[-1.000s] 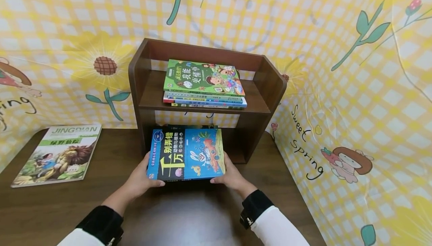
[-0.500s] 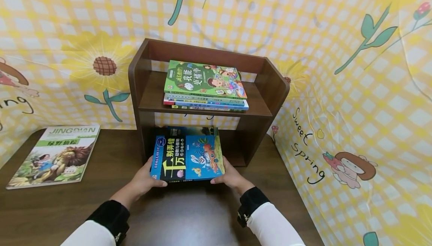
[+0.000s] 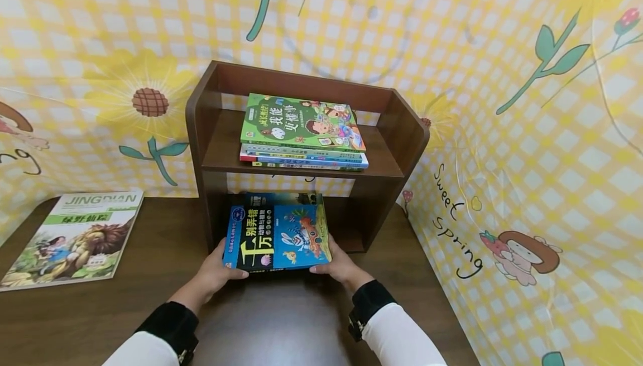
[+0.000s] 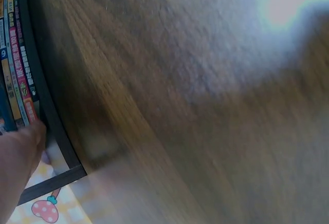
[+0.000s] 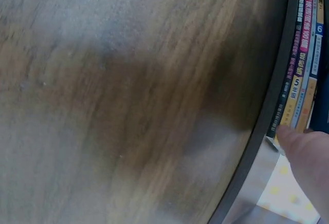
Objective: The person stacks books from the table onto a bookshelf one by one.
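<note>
In the lower compartment of a brown two-tier bookshelf (image 3: 397, 148), a blue children's book (image 3: 296, 240) tops a stack of books, and a darker book (image 3: 293, 198) shows behind it. My left hand (image 3: 216, 271) grips the stack's left side, its thumb at the front edge. At the opposite side my right hand (image 3: 344, 265) holds the stack the same way. The left wrist view shows several book spines (image 4: 20, 64) at my left thumb (image 4: 25, 142). Spines (image 5: 298, 64) also appear beside my right thumb (image 5: 303, 147) in the right wrist view. The other fingers are mostly hidden.
On the upper shelf lies another pile with a green book (image 3: 303, 123) on top. A JINGDIAN book (image 3: 75, 237) lies flat on the dark wooden table (image 3: 271, 327) at the left. Yellow checked cloth (image 3: 502, 131) hangs behind and to the right.
The blue book's far edge has dropped, and more of the darker book's cover shows behind it. Both hands have kept their grip on the stack.
</note>
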`<state>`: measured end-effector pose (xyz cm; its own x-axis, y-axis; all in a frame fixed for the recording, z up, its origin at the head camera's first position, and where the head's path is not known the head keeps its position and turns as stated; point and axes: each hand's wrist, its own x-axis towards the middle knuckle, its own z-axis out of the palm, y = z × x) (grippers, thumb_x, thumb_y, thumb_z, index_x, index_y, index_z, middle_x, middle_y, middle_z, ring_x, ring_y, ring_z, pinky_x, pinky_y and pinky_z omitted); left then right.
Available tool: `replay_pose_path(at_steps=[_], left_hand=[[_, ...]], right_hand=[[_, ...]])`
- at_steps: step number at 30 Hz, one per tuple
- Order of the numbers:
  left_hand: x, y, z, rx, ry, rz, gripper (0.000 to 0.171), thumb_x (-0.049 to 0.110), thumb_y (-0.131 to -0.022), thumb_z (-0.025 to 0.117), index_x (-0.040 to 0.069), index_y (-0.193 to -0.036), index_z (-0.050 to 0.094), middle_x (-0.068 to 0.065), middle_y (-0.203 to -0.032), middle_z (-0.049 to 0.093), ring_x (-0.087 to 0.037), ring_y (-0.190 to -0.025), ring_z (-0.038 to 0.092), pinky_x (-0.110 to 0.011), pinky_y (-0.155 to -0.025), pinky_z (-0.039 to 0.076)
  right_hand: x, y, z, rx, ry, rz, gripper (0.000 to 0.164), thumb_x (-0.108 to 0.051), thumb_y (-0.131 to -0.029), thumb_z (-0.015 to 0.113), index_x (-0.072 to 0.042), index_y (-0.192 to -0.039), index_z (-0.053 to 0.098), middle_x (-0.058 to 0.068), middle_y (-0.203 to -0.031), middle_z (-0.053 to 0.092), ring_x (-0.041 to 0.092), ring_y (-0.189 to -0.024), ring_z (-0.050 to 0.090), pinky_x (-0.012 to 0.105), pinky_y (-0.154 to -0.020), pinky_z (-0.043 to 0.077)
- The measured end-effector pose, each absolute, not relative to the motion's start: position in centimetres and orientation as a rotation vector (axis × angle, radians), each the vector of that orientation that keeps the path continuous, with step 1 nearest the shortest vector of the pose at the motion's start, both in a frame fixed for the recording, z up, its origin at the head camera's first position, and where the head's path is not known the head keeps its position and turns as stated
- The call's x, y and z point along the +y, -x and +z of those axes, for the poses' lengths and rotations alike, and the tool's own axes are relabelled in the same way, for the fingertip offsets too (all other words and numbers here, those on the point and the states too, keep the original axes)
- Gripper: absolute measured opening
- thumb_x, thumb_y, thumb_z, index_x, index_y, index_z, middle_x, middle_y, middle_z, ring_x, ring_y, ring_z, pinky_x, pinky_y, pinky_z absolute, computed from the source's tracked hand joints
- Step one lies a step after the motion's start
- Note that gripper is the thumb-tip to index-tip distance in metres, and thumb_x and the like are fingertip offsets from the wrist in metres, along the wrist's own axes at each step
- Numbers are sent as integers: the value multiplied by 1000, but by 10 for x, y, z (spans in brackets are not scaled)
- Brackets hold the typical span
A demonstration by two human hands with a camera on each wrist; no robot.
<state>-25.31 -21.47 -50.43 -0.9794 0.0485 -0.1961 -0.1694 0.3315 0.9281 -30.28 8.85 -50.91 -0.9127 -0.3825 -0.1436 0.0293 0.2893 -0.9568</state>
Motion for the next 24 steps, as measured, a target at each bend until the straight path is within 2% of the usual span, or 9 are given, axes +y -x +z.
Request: replay_pose_path(at_steps=[2,5,8,14,18,22,24], left_hand=[[-214,255,-505,2416,105,1710,107,1,-76,79,3,-154,5,-30,-147,30,-44,-124,39,-60,-108,31],[-213,259,-506,2440,90,1695,108,-1,-76,79,4,-154,4,-30,-148,29,-44,-125,39,-60,-108,30],[-212,264,-508,2458,83,1677,108,-1,-76,79,4,-154,5,-30,-149,29,-44,-127,38,-61,-108,29],[-212,269,-511,2476,79,1644,107,2,-76,80,2,-154,6,-30,-149,29,-44,-129,38,-62,-109,27],[-211,272,-509,2477,70,1644,107,3,-76,80,2,-154,6,-29,-150,30,-43,-130,38,-61,-110,26],[-209,276,-507,2490,37,1659,104,0,-77,78,2,-154,7,-28,-150,31,-43,-132,37,-60,-111,24],[-208,278,-507,2495,12,1666,103,-2,-77,77,1,-153,7,-29,-149,31,-43,-132,36,-60,-112,23]], right_hand=[[89,303,-511,2259,316,-1618,102,-1,-81,76,-9,-156,7,22,-157,19,40,-142,18,57,-114,17],[90,304,-512,2314,325,-1557,102,-4,-83,75,-9,-156,5,21,-160,6,43,-145,-7,63,-114,5],[90,307,-513,2330,363,-1536,101,-5,-84,74,-7,-156,4,20,-160,4,43,-143,-16,64,-113,-2],[92,312,-518,2293,351,-1556,101,-4,-84,74,-8,-156,3,19,-161,-2,43,-142,-20,65,-112,-4],[93,316,-521,2286,344,-1559,101,-5,-84,74,-9,-156,3,19,-161,2,42,-142,-19,65,-112,-2],[94,322,-524,2273,390,-1593,99,-4,-84,74,-10,-156,5,21,-160,7,42,-144,-13,64,-113,-1],[95,324,-525,2237,415,-1631,99,-3,-85,72,-11,-156,4,21,-159,10,42,-145,1,61,-115,6]])
